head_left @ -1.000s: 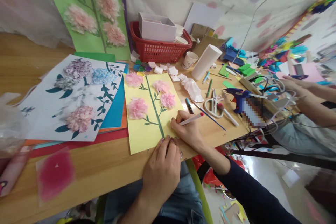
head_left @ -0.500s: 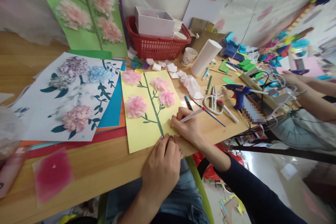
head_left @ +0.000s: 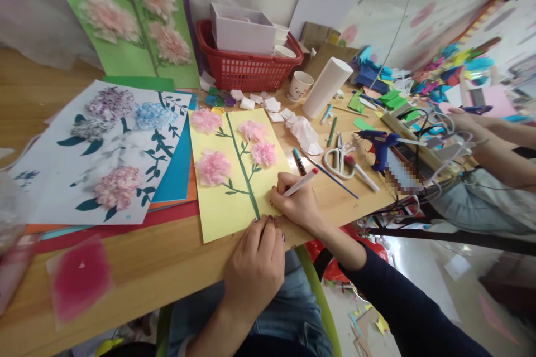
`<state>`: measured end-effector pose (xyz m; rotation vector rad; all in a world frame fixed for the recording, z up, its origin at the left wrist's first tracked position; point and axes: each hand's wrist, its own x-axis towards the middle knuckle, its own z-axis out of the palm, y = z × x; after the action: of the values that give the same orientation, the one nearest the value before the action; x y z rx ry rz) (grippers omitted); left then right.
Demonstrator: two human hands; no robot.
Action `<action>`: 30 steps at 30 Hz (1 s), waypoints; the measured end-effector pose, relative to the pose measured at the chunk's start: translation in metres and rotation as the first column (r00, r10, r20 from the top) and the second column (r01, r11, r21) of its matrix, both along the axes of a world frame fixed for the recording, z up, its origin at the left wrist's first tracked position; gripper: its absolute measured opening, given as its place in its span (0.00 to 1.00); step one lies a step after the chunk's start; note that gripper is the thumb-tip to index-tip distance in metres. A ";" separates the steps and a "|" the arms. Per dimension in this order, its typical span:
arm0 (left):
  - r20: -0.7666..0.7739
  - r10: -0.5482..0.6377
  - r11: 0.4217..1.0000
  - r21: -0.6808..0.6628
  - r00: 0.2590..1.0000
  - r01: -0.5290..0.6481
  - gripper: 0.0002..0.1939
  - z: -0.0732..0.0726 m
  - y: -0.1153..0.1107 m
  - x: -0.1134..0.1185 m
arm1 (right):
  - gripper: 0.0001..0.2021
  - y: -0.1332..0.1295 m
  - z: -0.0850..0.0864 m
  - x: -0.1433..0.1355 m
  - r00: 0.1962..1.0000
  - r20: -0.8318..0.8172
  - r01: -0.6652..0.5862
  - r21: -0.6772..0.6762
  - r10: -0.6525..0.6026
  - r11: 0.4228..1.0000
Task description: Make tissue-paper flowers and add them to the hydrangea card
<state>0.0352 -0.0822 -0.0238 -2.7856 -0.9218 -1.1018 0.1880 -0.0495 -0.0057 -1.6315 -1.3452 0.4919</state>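
A yellow sheet of paper (head_left: pixel 221 209) lies at the table's front edge, bearing pink ruffled flowers (head_left: pixel 213 168) and a painted green stem with leaves (head_left: pixel 245 170). My left hand (head_left: pixel 255 262) rests palm down on its lower edge, fingers stretched out near the foot of the stem. On the lower right part of the sheet, my right hand (head_left: pixel 297 201) is closed around a white marker pen (head_left: pixel 302 182) with a red end. The pen leans up to the right; its tip is hidden behind my fingers. A thin blue paintbrush (head_left: pixel 337 179) lies just beyond this hand.
Scissors (head_left: pixel 338 159), a blue glue gun (head_left: pixel 379 145) and a paper cup (head_left: pixel 300 86) stand or lie to the right. Behind is a red basket (head_left: pixel 251 70). A white floral sheet (head_left: pixel 87 178) covers the left. Another person's hands (head_left: pixel 469 122) work at far right.
The pen in my right hand stands a little steeper, its red end shifted left. My left hand stays on the sheet's lower edge. The whole view has shifted slightly.
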 end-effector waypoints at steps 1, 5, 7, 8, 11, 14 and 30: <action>0.005 -0.001 1.000 0.002 1.000 0.001 0.09 0.000 0.000 0.000 | 0.15 0.000 0.000 0.001 1.000 -0.005 0.005 0.004 -0.005 1.000; 0.006 -0.008 1.000 0.002 1.000 0.008 0.10 0.001 0.002 0.000 | 0.15 0.001 0.002 0.002 1.000 -0.023 0.014 0.007 -0.014 1.000; 0.005 -0.009 1.000 0.002 1.000 0.009 0.10 0.002 0.002 0.000 | 0.16 0.001 0.003 0.001 1.000 -0.027 -0.004 -0.005 0.004 1.000; 0.006 -0.008 1.000 0.002 1.000 0.008 0.10 0.002 0.002 0.000 | 0.16 0.000 0.004 0.001 0.999 -0.027 -0.018 -0.011 0.017 1.000; 0.007 -0.009 1.000 0.012 1.000 0.009 0.09 0.002 0.002 0.000 | 0.15 0.000 0.003 -0.001 0.999 -0.022 -0.045 -0.019 0.044 0.999; 0.004 -0.004 1.000 0.018 1.000 0.004 0.09 0.002 0.001 -0.001 | 0.15 -0.001 0.000 0.000 0.999 -0.027 -0.045 -0.021 0.044 0.999; -0.015 -0.014 0.999 0.046 1.000 0.015 0.12 0.000 0.002 -0.002 | 0.16 0.004 0.004 0.009 0.994 -0.033 0.103 0.010 -0.103 0.995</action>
<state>0.0335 -0.0797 -0.0241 -2.7640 -0.8644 -1.0890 0.1975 -0.0456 -0.0014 -1.6677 -1.2309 0.4463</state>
